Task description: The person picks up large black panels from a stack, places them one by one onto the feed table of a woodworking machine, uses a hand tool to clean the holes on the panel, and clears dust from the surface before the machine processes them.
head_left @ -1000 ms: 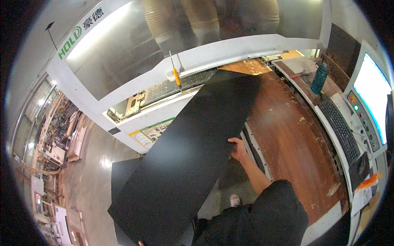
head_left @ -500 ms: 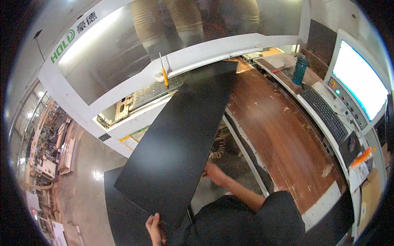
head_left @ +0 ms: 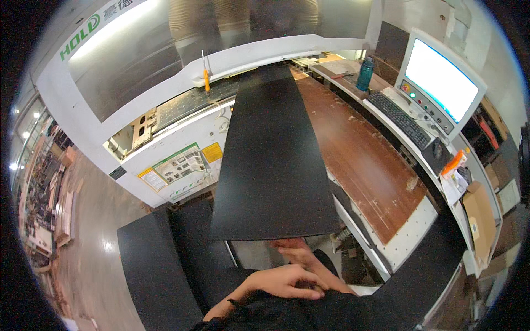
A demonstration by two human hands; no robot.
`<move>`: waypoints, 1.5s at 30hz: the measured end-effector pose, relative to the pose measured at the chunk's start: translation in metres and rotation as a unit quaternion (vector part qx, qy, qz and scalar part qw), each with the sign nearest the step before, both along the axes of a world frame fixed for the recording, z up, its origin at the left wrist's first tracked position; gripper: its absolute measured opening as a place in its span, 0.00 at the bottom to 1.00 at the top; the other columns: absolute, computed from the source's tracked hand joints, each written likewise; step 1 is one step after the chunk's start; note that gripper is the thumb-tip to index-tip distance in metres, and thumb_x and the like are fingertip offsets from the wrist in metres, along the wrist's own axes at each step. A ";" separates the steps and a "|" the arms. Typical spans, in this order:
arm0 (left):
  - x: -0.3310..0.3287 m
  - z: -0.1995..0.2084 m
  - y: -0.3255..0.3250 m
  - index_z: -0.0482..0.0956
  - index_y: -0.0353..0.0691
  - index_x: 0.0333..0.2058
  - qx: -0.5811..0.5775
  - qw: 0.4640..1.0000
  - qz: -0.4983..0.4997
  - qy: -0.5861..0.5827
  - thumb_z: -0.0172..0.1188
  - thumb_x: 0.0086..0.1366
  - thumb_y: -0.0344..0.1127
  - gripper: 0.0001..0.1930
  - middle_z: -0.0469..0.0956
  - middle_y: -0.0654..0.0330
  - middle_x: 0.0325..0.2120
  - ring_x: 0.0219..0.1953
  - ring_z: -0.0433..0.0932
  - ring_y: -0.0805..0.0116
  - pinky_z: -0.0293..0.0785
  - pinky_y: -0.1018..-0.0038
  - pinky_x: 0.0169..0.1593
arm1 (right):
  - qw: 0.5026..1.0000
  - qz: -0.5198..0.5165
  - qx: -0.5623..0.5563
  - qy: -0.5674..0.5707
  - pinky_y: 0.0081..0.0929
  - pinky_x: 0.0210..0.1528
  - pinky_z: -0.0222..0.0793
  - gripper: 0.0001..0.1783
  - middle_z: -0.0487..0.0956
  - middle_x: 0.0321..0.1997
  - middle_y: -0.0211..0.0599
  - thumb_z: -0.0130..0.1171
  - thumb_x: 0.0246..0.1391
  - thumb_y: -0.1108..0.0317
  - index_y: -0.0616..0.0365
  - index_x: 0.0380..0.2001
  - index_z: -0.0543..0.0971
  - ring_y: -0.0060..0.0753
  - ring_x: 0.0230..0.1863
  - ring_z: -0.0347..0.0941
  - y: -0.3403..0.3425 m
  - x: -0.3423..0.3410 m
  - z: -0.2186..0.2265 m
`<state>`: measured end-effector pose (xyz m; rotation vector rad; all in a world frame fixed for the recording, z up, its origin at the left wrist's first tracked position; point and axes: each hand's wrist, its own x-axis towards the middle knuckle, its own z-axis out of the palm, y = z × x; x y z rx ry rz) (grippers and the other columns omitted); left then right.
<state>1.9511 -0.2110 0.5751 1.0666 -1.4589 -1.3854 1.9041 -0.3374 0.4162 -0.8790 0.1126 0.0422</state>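
A long black panel (head_left: pixel 270 160) reaches from the machine's opening toward me, its near end raised above the floor. My right hand (head_left: pixel 297 252) is at the near edge, bearing the panel from below; some of its fingers are hidden under the board. Just nearer to me, my left hand (head_left: pixel 290 281) crosses over my right forearm. Its fingers are loosely bent and apart, with nothing seen in them. More black panels (head_left: pixel 149 265) lie low at my left.
A white machine (head_left: pixel 193 154) stands ahead, with an orange-handled screwdriver (head_left: pixel 207 81) on its ledge. To the right are a brown worktable (head_left: pixel 353 149), a teal bottle (head_left: pixel 365 74), a keyboard (head_left: pixel 400 118) and a lit monitor (head_left: pixel 441 80). A cardboard piece (head_left: pixel 479 220) leans at the far right.
The black panel has swung from slanting left to pointing nearly straight at me. My left hand has let go of its near corner and moved right; my right hand has shifted to the near edge.
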 end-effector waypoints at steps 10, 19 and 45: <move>0.067 0.002 -0.050 0.78 0.35 0.51 0.012 0.980 0.169 0.104 0.58 0.72 0.39 0.15 0.84 0.59 0.38 0.38 0.81 0.74 0.78 0.75 0.43 | 0.869 -0.483 0.040 -0.094 0.29 0.55 0.61 0.27 0.77 0.46 0.47 0.50 0.35 0.70 0.74 0.43 0.77 0.40 0.50 0.71 -0.166 -0.119 -0.004; 0.146 -0.089 -0.175 0.60 0.34 0.65 0.206 0.930 0.299 -0.053 0.57 0.72 0.49 0.32 0.77 0.49 0.53 0.50 0.80 0.62 0.78 0.66 0.49 | 0.799 -0.600 -0.037 0.000 0.38 0.70 0.60 0.43 0.68 0.67 0.58 0.45 0.48 0.65 0.78 0.68 0.57 0.47 0.69 0.64 -0.242 -0.125 0.005; 0.592 -0.184 -0.315 0.76 0.34 0.55 0.036 0.848 0.463 -0.255 0.59 0.68 0.51 0.27 0.76 0.46 0.54 0.58 0.74 0.52 0.69 0.62 0.61 | 0.354 -0.625 -0.564 0.407 0.39 0.56 0.71 0.26 0.78 0.53 0.49 0.59 0.54 0.73 0.67 0.57 0.75 0.44 0.54 0.73 -0.310 -0.096 0.015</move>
